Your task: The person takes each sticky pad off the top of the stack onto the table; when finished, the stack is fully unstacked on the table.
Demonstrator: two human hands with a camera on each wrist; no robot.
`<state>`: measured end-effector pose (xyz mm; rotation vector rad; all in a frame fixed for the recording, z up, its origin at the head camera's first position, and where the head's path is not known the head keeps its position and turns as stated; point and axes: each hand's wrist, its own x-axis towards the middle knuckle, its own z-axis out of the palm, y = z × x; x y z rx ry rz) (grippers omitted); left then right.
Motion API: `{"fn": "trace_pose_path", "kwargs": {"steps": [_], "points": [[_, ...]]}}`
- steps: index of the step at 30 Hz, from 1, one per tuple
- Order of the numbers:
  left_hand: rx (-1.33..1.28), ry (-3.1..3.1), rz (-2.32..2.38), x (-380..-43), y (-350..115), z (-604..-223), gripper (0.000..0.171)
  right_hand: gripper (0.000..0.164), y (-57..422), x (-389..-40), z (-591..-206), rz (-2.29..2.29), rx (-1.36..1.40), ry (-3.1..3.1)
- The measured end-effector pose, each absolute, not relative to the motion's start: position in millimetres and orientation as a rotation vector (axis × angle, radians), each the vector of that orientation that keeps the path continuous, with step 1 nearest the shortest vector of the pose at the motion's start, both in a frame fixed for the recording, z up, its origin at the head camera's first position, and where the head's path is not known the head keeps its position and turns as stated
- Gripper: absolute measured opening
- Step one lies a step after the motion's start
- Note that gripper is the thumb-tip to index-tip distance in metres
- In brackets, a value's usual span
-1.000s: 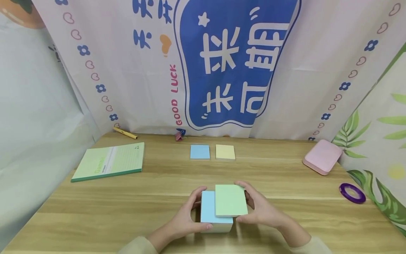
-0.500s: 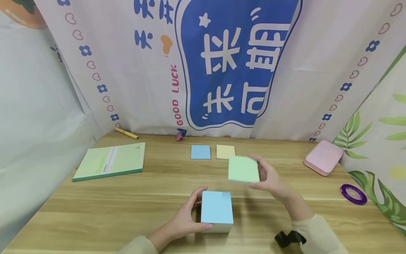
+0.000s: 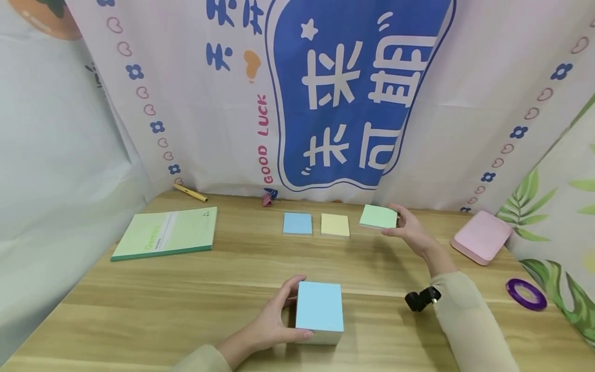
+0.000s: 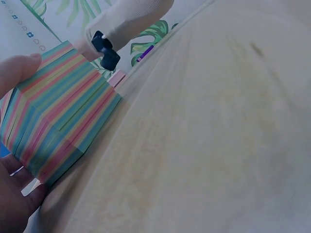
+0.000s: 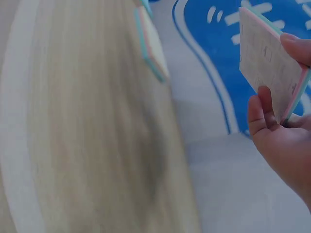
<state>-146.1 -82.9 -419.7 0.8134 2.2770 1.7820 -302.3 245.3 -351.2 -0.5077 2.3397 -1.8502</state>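
A thick stack of sticky notes (image 3: 319,307) with a blue top stands at the front middle of the table; its striped coloured sides (image 4: 63,111) show in the left wrist view. My left hand (image 3: 276,318) grips it from the left, thumb at the near side and fingers at the far side. My right hand (image 3: 411,230) pinches a thin green sticky note pad (image 3: 378,216) by its right edge. In the right wrist view this pad (image 5: 272,60) is clear of the table, its printed underside showing. Left of it lie a yellow pad (image 3: 334,225) and a blue pad (image 3: 298,223).
A green notebook (image 3: 167,232) and a yellow pen (image 3: 190,192) lie at the left. Near the back edge sits a pink binder clip (image 3: 268,199). To the right are a pink case (image 3: 482,236) and a purple tape roll (image 3: 526,294). A printed curtain (image 3: 223,129) hangs behind.
My right hand has lifted the green pad off the stack and carried it back and to the right, beside the yellow pad. The left hand keeps its grip on the stack.
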Motion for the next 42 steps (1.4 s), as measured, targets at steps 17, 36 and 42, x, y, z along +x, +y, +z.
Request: {"fn": "trace_pose_path", "kwargs": {"steps": [17, 36, 42], "points": [[0.819, 2.268, 1.780, -146, -83, -420, 0.084, 0.085, 265, -346, -411, -1.503, -0.179, 2.518], [0.781, 2.245, 1.793, -134, -82, -388, 0.078, 0.102, 251, -350, -411, -1.319, -0.077, 2.726], [0.794, 2.255, 1.787, -135, -82, -392, 0.080, 0.100, 251, -328, -393, -1.432, -0.157, 2.630]]}}
